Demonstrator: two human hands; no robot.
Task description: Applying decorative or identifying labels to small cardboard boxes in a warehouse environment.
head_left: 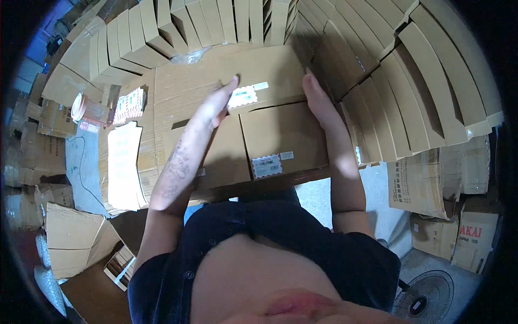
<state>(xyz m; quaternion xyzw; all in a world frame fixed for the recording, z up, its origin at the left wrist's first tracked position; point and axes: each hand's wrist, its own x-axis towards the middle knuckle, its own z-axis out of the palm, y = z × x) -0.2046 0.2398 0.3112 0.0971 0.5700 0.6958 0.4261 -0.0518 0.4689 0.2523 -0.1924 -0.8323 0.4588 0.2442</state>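
Between my two hands is a flat brown cardboard box [275, 67] with a white label [244, 96] on its face. My left hand [218, 102] grips its left end, thumb up beside the label. At the right end my right hand [317, 98] presses its side, thumb raised. The other fingers of both hands are mostly hidden. Closer to me lies another brown box [286, 129] with a printed label [266, 166] and a small sticker near its front edge. A similar box [225, 154] sits to its left, partly covered by my left forearm.
Upright brown boxes [202, 24] line the table's back, and more are stacked at the right [399, 97]. White sheets [123, 164], a label stack [129, 105] and a clear plastic jar [91, 110] are at the left. A fan [426, 297] stands at lower right.
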